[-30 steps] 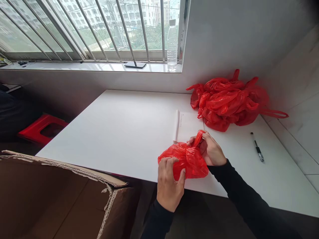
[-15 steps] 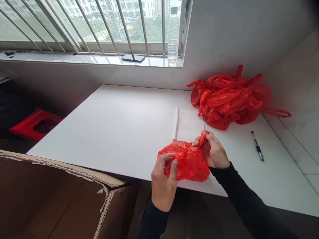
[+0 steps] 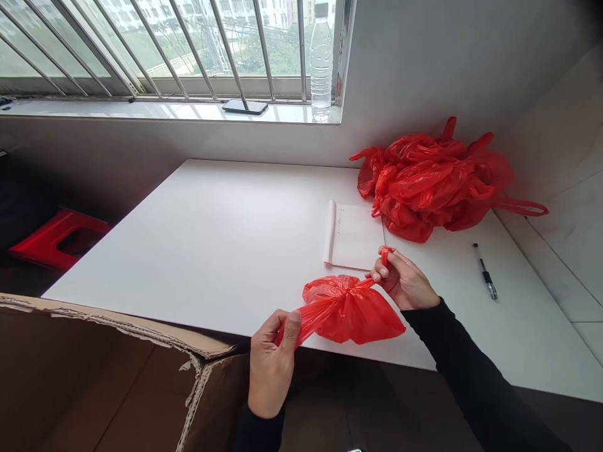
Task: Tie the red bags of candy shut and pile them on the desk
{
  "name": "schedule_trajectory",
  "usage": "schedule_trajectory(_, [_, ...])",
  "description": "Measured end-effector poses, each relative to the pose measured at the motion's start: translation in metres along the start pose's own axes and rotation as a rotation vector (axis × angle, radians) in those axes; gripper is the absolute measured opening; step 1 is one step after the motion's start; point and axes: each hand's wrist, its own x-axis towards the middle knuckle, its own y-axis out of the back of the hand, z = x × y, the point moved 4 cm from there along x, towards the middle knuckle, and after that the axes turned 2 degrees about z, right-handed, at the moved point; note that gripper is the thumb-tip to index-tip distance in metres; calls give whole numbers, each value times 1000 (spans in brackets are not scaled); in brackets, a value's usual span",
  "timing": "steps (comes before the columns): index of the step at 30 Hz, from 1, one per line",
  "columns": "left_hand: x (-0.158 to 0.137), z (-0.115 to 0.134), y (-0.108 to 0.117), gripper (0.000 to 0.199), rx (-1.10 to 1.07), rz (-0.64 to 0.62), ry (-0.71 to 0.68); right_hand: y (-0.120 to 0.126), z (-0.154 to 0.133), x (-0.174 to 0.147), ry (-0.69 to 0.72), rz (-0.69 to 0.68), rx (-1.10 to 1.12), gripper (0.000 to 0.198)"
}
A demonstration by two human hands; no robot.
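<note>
A red plastic bag [image 3: 360,314], gathered in the middle, rests at the front edge of the white table [image 3: 235,238]. My left hand [image 3: 273,358] is closed on one end of it, pulled out taut to the lower left. Between the fingers of my right hand [image 3: 402,276] is the bag's other end, a narrow twisted strip stretched toward the upper right. What is inside the bag, if anything, is hidden. Just behind it lies a notepad [image 3: 358,235] with its cover rolled back and small writing near its left side.
A heap of red plastic bags [image 3: 438,182] sits at the back right. To the right lies a pen [image 3: 485,273]. An open cardboard box [image 3: 207,370] stands at the lower left, a red stool [image 3: 59,242] beyond. On the windowsill are a phone [image 3: 245,107] and a water bottle [image 3: 321,66].
My left hand has moved down and left and taken hold of the bag's end, drawing it out. My right hand still grips the other end. The view has shifted slightly.
</note>
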Motion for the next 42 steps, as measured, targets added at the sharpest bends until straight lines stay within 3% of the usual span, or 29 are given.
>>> schedule_trajectory(2, [2, 5, -9, 29, -55, -66, -76, -1, -1, -1, 26, 0, -31, 25])
schedule_trajectory(5, [9, 12, -33, 74, -35, -158, -156, -8, -4, -9, 51, -11, -89, 21])
schedule_trajectory(7, [15, 14, -51, 81, 31, -185, -196, -13, -3, -18, 108, -4, -202, 26])
schedule_trajectory(10, [22, 12, -75, 79, 252, -137, -361, -21, 6, -33, 319, -28, -685, 52])
schedule_trajectory(12, [23, 4, -87, 78, 394, -86, -439, -22, 21, -39, 424, -106, -1032, 58])
schedule_trajectory(14, [24, -6, -95, 77, 454, -75, -454, -17, 38, -40, 464, -170, -1234, 56])
schedule_trajectory(17, [22, -15, -101, 79, 546, -56, -476, -8, 51, -35, 531, -161, -1380, 54])
schedule_trajectory(24, [19, -14, -103, 77, 681, -51, -496, -3, 60, -34, 568, -188, -1481, 57])
schedule_trajectory(34, [20, -5, -101, 64, 707, -184, -464, -6, 62, -30, 524, -223, -1544, 53])
schedule_trajectory(40, [15, 17, -89, 82, 677, -314, -488, 14, 55, -38, 573, -291, -1332, 48])
schedule_trajectory(42, [10, 25, -92, 84, 704, -375, -495, 30, 41, -46, 585, -145, -1117, 45])
